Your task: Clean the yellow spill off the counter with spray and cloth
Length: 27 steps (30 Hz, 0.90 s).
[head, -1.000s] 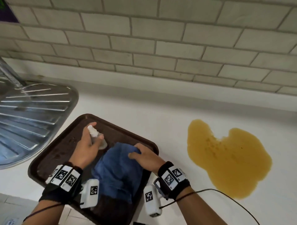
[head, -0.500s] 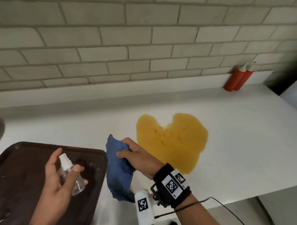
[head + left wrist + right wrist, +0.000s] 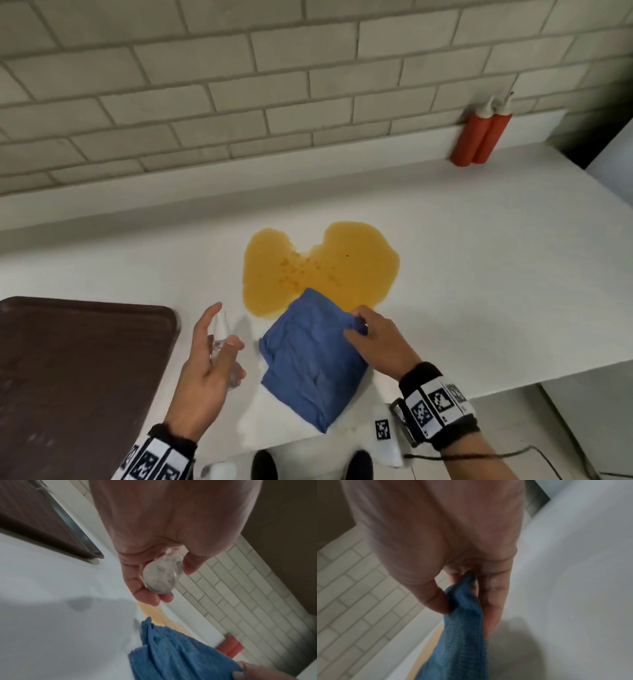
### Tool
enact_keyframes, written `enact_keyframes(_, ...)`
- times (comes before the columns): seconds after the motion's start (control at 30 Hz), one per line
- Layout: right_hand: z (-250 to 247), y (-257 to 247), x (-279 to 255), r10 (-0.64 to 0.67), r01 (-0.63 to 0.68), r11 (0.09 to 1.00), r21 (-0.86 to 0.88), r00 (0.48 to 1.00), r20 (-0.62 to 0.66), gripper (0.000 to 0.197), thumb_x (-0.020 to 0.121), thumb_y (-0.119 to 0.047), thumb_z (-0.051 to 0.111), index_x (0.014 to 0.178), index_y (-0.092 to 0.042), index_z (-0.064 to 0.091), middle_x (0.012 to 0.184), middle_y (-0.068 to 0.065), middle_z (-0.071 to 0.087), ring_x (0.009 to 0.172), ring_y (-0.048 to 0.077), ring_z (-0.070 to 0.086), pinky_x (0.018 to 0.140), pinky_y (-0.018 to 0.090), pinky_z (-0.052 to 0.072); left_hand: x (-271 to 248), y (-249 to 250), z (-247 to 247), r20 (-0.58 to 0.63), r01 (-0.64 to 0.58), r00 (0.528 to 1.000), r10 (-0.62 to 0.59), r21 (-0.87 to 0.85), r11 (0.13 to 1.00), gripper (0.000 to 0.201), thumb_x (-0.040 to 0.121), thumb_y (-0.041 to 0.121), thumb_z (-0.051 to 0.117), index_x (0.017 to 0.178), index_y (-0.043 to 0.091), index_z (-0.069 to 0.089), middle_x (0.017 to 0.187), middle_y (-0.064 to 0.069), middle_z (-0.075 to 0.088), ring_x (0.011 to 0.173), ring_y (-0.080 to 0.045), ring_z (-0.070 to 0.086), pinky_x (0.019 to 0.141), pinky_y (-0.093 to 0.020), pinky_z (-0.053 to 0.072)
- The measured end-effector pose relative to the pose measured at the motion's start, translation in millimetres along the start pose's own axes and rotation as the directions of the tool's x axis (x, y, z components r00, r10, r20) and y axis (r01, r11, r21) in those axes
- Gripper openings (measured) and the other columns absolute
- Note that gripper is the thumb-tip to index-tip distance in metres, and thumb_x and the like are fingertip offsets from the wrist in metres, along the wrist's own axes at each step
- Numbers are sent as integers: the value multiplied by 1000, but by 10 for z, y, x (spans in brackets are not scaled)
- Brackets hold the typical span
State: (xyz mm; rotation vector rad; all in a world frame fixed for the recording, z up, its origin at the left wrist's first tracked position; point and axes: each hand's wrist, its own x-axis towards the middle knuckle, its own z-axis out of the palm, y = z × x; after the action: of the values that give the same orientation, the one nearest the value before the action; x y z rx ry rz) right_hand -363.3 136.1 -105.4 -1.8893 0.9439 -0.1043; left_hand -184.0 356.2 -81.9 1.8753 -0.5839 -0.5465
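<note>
A wide yellow spill [image 3: 318, 270] lies on the white counter [image 3: 479, 274]. A blue cloth [image 3: 308, 363] is spread on the counter, its far corner over the spill's near edge. My right hand [image 3: 370, 335] pinches the cloth's right edge; the right wrist view shows thumb and fingers clamped on a fold of the cloth [image 3: 464, 608]. My left hand [image 3: 209, 370] holds a small clear spray bottle [image 3: 222, 346] just left of the cloth, above the counter. The left wrist view shows the bottle's base [image 3: 161, 577] between thumb and fingers, with the cloth [image 3: 180, 653] below.
A dark brown tray [image 3: 78, 377] lies at the left, close to my left hand. Two red squeeze bottles [image 3: 479, 137] stand against the tiled wall at the far right. The counter's front edge runs just behind my wrists.
Both hands moved right, away from the tray. The cloth went from hanging bunched in my right hand to lying spread on the counter, touching the spill. The bottle came off the tray.
</note>
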Motion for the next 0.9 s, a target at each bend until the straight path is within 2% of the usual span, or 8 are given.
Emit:
enact_keyframes(0.07,-68,154,-90,27,-41,988,-146,995,-98,6,89,-27,54,94,-27,52,93,-4,55,80,20,55,71,33,47,12,47,148,-9,-9,1000,10,62,998,53,103,23,52,132,65,37,74,0,62,59,-22,60,67,-48,58)
enact_keyframes(0.17,-30,283,-210,-26,-45,948,-316,976,-216,34,89,-26,55,123,-25,50,123,-2,47,106,26,49,76,38,47,127,179,243,-80,-79,992,100,234,969,50,101,17,51,137,49,39,59,-7,52,51,-16,52,58,-45,52)
enact_keyframes(0.2,3,295,-243,-67,-23,936,-351,967,-244,41,88,-26,56,128,-24,49,127,-1,45,110,26,46,76,38,48,189,222,253,-97,-110,985,143,292,950,49,100,16,52,139,43,39,54,-3,49,48,-14,49,55,-41,48)
enact_keyframes(0.3,171,283,-301,-224,107,899,-425,945,-238,45,85,-27,58,128,-22,49,130,1,47,115,26,46,82,40,48,382,344,267,-60,-167,976,209,407,898,44,100,19,53,139,36,41,54,7,47,52,-10,49,56,-33,39)
enact_keyframes(0.43,452,239,-324,-348,244,845,-476,926,-145,43,84,-34,54,125,-23,53,129,2,52,122,26,50,97,43,46,611,398,274,-24,-157,982,186,432,888,38,102,25,51,138,35,44,67,-2,58,64,-17,58,63,-34,44)
enact_keyframes(0.5,547,241,-348,-348,263,824,-502,934,-82,44,85,-40,49,126,-24,52,131,2,52,126,27,48,100,48,45,729,369,285,-33,-141,984,174,451,881,34,102,25,49,135,32,46,69,-6,61,64,-19,59,62,-34,44)
enact_keyframes(0.67,644,274,-397,-262,196,784,-589,965,-28,50,79,-50,46,123,-28,55,129,0,59,122,29,57,89,51,53,1035,261,227,-16,-157,981,195,532,832,31,102,24,48,132,28,45,68,-5,61,62,-23,59,64,-37,46)
enact_keyframes(0.9,762,199,-308,-232,154,748,-645,972,-37,54,81,-54,45,127,-30,57,136,1,56,128,30,52,95,52,47,1455,274,111,26,-163,982,187,620,768,30,102,25,48,131,26,46,61,4,54,64,-31,55,67,-37,44)
